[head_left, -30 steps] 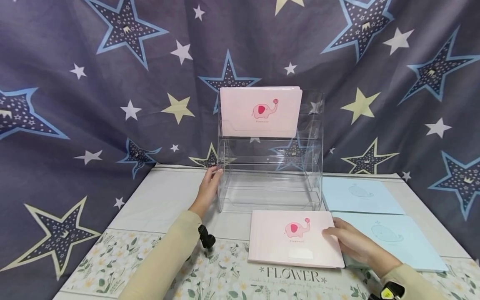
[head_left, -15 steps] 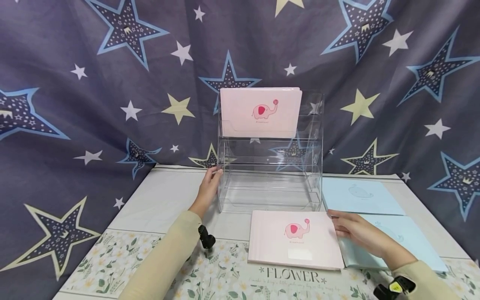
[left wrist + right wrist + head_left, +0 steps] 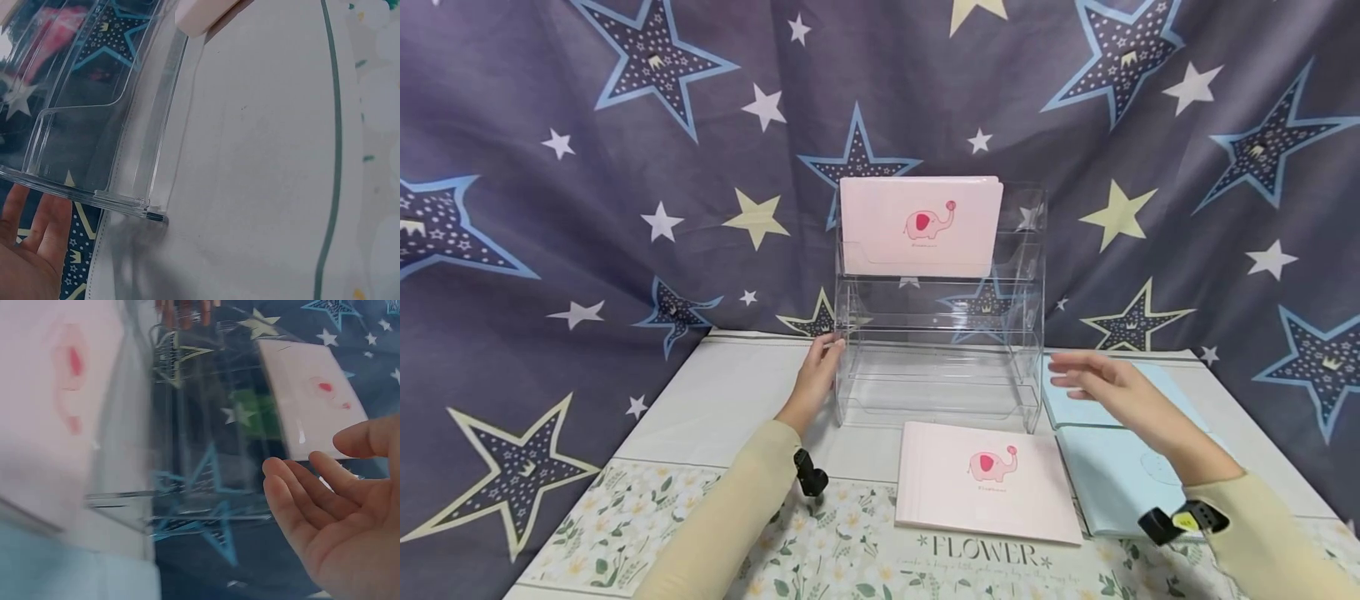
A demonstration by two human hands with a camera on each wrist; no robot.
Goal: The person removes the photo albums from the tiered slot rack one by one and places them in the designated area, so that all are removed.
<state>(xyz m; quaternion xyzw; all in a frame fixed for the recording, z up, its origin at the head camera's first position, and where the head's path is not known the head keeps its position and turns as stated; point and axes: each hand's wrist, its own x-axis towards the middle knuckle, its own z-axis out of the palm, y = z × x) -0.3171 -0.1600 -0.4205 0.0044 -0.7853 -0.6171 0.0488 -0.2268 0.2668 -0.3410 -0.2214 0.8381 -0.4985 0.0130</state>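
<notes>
Left hand (image 3: 814, 379): fingers straight, touching the left side of the clear rack (image 3: 940, 410).
Right hand (image 3: 1108, 386): loosely spread, palm inward, raised over blue booklets (image 3: 1108, 479).
Clear rack: upright on the surface (image 3: 752, 367).

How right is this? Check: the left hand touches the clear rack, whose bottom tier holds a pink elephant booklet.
The tier is wrong: the head view shows the pink elephant booklet in the top one. The left hand does touch the rack.
</notes>
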